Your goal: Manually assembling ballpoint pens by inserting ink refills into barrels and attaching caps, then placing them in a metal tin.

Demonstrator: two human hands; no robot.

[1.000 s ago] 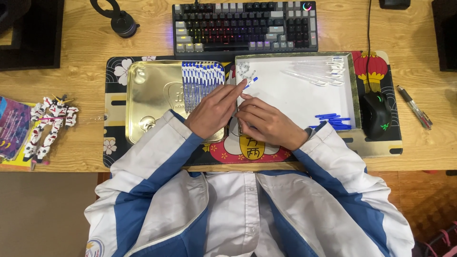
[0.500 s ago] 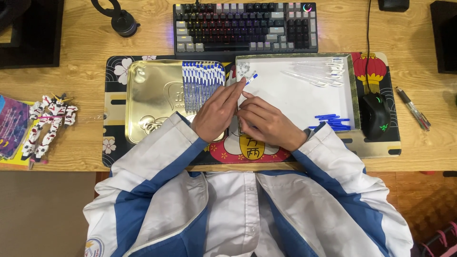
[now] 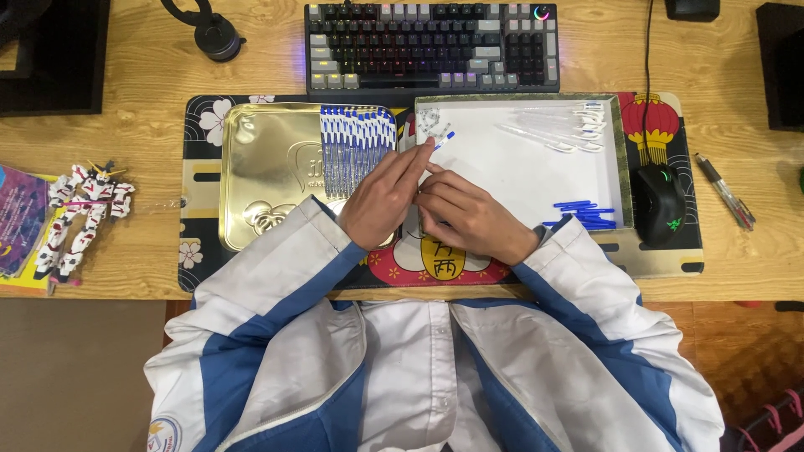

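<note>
Blue and white pen (image 3: 442, 139) sits pinched between both hands at the middle of the desk, its tip poking out past the fingertips toward the far side. Left hand (image 3: 381, 199) has its fingers stretched long and pressed together along the pen, closed on it. Right hand (image 3: 467, 213) is curled with its fingers bent in, touching the left hand and gripping the near end of the same pen. Both hands hover over the seam between two trays on a dark patterned desk mat (image 3: 201, 167).

On the left lies a gold metal tray (image 3: 268, 167) with a row of finished blue and white pens (image 3: 357, 142) lined up along its right side, just beside the left hand. On the right lies a white tray (image 3: 511, 167) holding clear pen barrels (image 3: 557, 130) at its far right, a small heap of clear caps (image 3: 430, 124) at its far left corner, and blue refills (image 3: 582, 215) at its near right corner.

Farther away stands a keyboard (image 3: 431, 46). A black mouse (image 3: 659, 203) rests right of the white tray, with a loose pen (image 3: 724, 191) beyond it on the wooden desk (image 3: 126, 125). A toy robot figure (image 3: 79, 213) lies far left
</note>
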